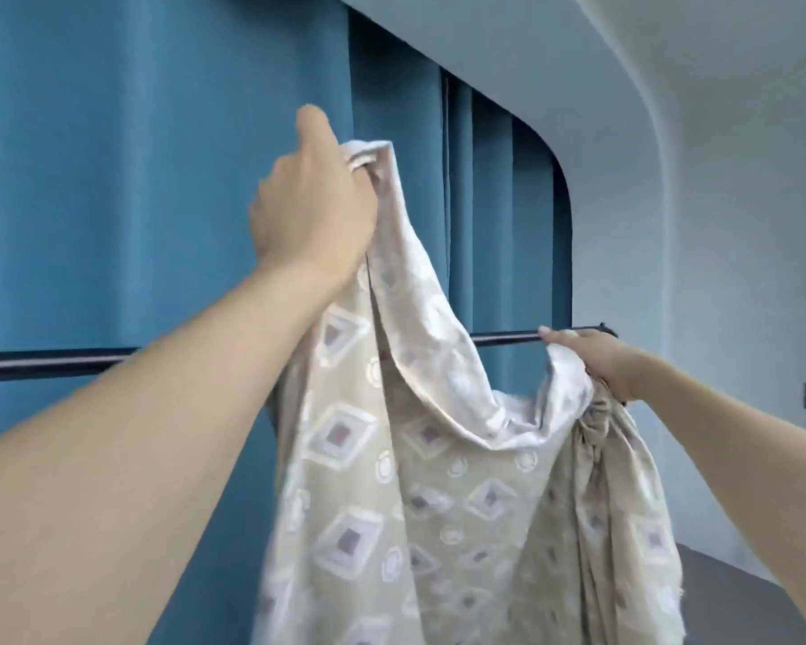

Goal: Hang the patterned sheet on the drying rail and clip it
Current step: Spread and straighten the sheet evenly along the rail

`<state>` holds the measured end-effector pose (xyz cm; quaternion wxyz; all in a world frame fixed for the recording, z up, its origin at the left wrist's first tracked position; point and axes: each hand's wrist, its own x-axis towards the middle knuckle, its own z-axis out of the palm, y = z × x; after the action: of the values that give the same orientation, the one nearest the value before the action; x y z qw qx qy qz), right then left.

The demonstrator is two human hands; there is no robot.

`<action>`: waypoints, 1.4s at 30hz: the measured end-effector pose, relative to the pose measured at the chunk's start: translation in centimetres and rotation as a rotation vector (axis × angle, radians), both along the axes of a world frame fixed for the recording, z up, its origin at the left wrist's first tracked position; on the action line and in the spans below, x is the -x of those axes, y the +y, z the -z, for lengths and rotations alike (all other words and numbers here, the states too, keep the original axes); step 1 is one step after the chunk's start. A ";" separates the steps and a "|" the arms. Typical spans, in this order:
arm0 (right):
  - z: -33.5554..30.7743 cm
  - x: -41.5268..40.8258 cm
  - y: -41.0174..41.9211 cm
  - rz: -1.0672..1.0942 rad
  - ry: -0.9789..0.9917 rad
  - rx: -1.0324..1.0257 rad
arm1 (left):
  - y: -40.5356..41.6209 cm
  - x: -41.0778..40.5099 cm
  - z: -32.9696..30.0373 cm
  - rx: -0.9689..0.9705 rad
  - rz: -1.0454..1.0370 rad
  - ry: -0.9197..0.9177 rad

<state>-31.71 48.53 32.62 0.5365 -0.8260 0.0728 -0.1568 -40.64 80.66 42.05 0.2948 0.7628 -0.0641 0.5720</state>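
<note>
Behind hands: one blue curtain [136, 179] in folds, one dark drying rail [508, 338] running horizontal across it, pale wall [717, 225] at right. One patterned sheet [415, 481] held up in front of rail, hiding rail's middle stretch. Left hand [312, 202] raised above rail, fingers clenched around sheet's top edge. Right hand [596, 360] at rail height, fingers gripping bunched sheet.

A home room: floor-length blue curtains [159, 179], a dark drying rail [52, 360], plain pale walls [740, 225].
</note>
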 end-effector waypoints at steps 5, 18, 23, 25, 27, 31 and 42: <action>-2.9 1.1 -1.8 -0.037 -0.145 -0.208 | 0.9 -3.5 -2.3 -0.479 -0.516 0.248; -7.1 -0.3 -0.1 0.134 -0.551 0.274 | -5.7 -8.0 4.7 -0.746 0.059 0.007; -8.0 0.6 -3.1 0.356 -0.638 0.604 | -7.6 -6.8 6.1 -0.641 0.189 0.271; -8.2 0.8 -4.7 0.436 -0.591 0.679 | -8.6 -4.6 5.5 -0.793 0.124 0.323; -7.9 0.8 -6.3 0.515 -0.506 0.740 | -10.1 -2.6 5.5 -1.013 0.043 0.458; -7.4 0.4 -8.3 0.596 -0.347 0.866 | -12.0 -2.0 5.7 -1.181 -0.081 0.754; -7.4 -2.6 -7.8 0.366 -0.144 1.207 | -6.9 -6.1 -1.6 -0.572 -0.381 0.312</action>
<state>-29.11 40.77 40.04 -0.0555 -0.9447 0.0753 -0.3144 -34.56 73.72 43.69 -0.0356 0.8905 -0.0323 0.4524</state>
